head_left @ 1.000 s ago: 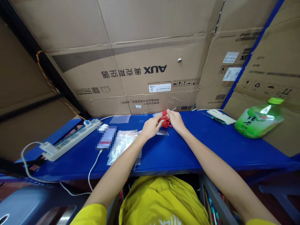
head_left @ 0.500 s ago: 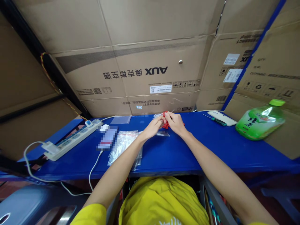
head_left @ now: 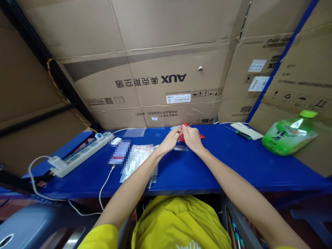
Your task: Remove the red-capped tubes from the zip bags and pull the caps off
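Closest in, a yellow shirt (head_left: 181, 221), with two bare arms (head_left: 137, 183) stretched over a blue desk (head_left: 207, 169). By the left arm, a heap of clear bags (head_left: 138, 160), then a blurred phone (head_left: 119, 153) and a white power strip (head_left: 83, 154) farther left. Past the bags, some thin rods (head_left: 181, 148). Over at the right end, a green bottle (head_left: 287, 136). Toward the back of the desk, left hand (head_left: 171, 139) and right hand (head_left: 191, 138) side by side, fingers bent in, tips close together. Cannot tell the tightness of either grip, or anything inside it. Between and behind the hands, a pile of red bits (head_left: 202, 136), some poking out past the right hand. Off to the right, a screwdriver (head_left: 243, 135) beside a flat white thing (head_left: 249, 129). Last, a brown box wall (head_left: 166, 45).
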`<state>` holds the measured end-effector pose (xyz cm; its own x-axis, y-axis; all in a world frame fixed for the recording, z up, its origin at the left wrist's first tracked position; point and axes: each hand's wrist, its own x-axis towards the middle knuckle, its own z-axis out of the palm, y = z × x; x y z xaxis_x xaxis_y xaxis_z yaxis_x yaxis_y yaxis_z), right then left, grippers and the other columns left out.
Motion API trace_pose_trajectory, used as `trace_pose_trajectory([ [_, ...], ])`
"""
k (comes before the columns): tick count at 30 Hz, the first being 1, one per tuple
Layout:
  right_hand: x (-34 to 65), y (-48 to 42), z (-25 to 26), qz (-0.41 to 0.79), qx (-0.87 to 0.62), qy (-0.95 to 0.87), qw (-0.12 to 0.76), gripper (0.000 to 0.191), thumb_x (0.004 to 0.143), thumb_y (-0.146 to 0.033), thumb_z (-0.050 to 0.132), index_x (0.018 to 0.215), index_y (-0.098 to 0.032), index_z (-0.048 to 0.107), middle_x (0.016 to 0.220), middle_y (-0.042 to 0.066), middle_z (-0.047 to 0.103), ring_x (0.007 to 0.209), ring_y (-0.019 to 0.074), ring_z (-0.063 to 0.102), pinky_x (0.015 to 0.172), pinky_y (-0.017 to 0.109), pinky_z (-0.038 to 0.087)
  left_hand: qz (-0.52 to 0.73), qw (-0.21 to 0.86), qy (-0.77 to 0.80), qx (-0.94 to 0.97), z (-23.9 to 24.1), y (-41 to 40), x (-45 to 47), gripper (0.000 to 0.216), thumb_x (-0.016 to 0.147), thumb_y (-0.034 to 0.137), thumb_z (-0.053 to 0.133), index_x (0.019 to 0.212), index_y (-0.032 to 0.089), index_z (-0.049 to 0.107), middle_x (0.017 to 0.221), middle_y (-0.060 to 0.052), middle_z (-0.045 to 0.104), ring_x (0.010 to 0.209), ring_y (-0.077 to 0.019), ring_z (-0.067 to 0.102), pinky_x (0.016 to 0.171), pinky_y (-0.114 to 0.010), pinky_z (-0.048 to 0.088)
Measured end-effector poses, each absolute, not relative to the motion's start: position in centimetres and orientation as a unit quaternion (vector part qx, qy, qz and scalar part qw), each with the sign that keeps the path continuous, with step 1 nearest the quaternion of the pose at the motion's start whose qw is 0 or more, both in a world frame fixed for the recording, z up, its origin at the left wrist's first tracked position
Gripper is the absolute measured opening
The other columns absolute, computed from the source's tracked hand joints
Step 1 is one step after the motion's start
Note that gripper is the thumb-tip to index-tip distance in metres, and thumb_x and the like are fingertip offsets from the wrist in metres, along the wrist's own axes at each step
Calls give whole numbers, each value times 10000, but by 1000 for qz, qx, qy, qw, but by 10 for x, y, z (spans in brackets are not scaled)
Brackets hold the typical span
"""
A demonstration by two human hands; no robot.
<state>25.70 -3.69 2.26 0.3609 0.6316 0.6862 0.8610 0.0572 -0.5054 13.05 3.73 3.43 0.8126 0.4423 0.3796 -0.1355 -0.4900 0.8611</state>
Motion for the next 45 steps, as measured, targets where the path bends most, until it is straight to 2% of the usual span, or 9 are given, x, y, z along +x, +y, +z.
trace_pose_trajectory([
  [9, 257, -35, 24, -24, -647, -520, 557, 571, 999, -564, 340, 544, -235, 443, 524, 47, 551, 531, 175, 506, 578, 305, 321, 275, 573, 106, 764, 33, 37, 129, 110, 881, 215, 425, 776, 187, 441, 674, 35, 334, 598, -110, 270, 568, -237, 256],
  [12, 265, -34, 24, 72, -620, -484, 614, 548, 958, -594, 423, 541, -240, 414, 485, 7, 486, 491, 149, 449, 530, 284, 309, 248, 630, 97, 729, 32, 35, 130, 172, 934, 311, 458, 841, 172, 501, 658, 46, 321, 571, -102, 266, 547, -233, 228],
  [17, 274, -33, 27, 279, -545, -387, 690, 525, 886, -582, 540, 540, -259, 315, 414, -79, 260, 366, 86, 225, 406, 249, 158, 193, 632, 21, 750, 38, 31, 127, 409, 974, 543, 515, 911, 142, 559, 683, 21, 444, 596, -104, 391, 592, -245, 324],
  [21, 269, -38, 34, 361, -507, -364, 693, 498, 877, -530, 535, 540, -260, 286, 397, -85, 236, 343, 75, 197, 385, 228, 132, 183, 594, -12, 783, 45, 30, 120, 460, 983, 596, 499, 920, 144, 558, 676, 24, 447, 610, -106, 399, 609, -253, 340],
  [27, 259, -43, 39, 403, -509, -370, 665, 469, 882, -539, 472, 576, -274, 235, 403, -95, 172, 356, 88, 172, 382, 226, 177, 165, 583, -26, 795, 50, 29, 114, 465, 980, 617, 500, 887, 161, 511, 667, 41, 372, 590, -99, 306, 562, -257, 255],
  [30, 259, -41, 39, 380, -511, -378, 672, 471, 888, -552, 460, 580, -280, 229, 409, -94, 167, 360, 94, 162, 385, 241, 181, 161, 588, -28, 792, 51, 29, 114, 438, 981, 596, 513, 897, 167, 507, 660, 46, 344, 579, -100, 273, 556, -267, 229],
  [32, 261, -40, 37, 313, -526, -387, 690, 488, 901, -577, 453, 580, -282, 235, 417, -87, 186, 369, 102, 191, 396, 255, 194, 172, 592, -24, 787, 51, 30, 114, 419, 988, 580, 508, 890, 173, 497, 657, 48, 332, 572, -100, 261, 554, -268, 229],
  [39, 260, -44, 36, 26, -626, -394, 672, 507, 963, -556, 423, 564, -246, 386, 508, 2, 463, 507, 154, 428, 522, 299, 337, 239, 550, 27, 800, 46, 37, 120, 439, 977, 588, 516, 822, 181, 456, 701, 37, 364, 609, -100, 308, 575, -246, 296],
  [45, 253, -38, 33, -5, -663, -349, 662, 510, 988, -482, 370, 529, -259, 359, 469, 10, 460, 483, 167, 426, 527, 312, 328, 255, 467, 56, 845, 50, 41, 116, 406, 1008, 532, 467, 818, 173, 474, 717, 21, 435, 632, -105, 361, 603, -236, 325],
])
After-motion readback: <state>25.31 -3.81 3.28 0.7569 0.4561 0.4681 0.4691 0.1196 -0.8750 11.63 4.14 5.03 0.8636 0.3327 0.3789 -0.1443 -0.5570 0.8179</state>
